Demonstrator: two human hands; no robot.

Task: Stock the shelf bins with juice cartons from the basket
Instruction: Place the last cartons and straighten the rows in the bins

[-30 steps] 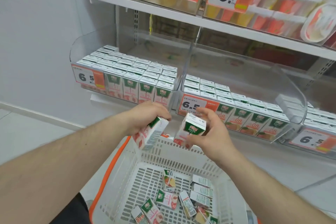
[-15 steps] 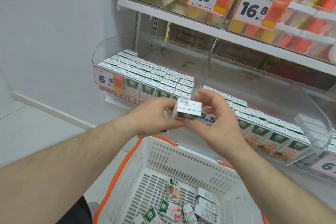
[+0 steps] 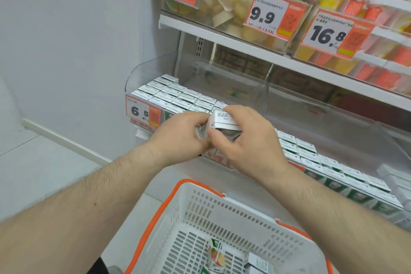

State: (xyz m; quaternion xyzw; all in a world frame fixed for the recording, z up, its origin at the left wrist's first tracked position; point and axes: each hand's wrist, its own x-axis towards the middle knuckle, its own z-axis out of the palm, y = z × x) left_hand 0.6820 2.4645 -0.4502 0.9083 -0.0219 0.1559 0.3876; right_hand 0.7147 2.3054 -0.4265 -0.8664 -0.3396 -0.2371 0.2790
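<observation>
The head view looks down on two bare forearms meeting in front of the lower shelf. The right hand (image 3: pixel 242 142) pinches a juice carton (image 3: pixel 223 120) between thumb and curled fingers, its white top with printed code facing the camera; its front face is mostly hidden by the fingers. The left hand (image 3: pixel 180 138) curls round a second carton (image 3: pixel 201 131), of which only a thin strip shows between the knuckles, pressed against the first. Both cartons sit just above the front edge of the left bin (image 3: pixel 142 73), a clear plastic bin whose rows of cartons are partly covered by the hands. Its orange price tag (image 3: pixel 143 112) reads 6 and 5, the rest cut off by the left hand. The right bin (image 3: pixel 333 131) holds more rows, running out of frame at the right edge. Below, the white basket (image 3: pixel 222 213) with orange rim is cut off at the bottom edge; a few loose cartons (image 3: pixel 216 257) lie in it, only partly in view. On the upper shelf (image 3: pixel 244 48) stand blurred tubs behind tags reading 9.9 and 16.8.
</observation>
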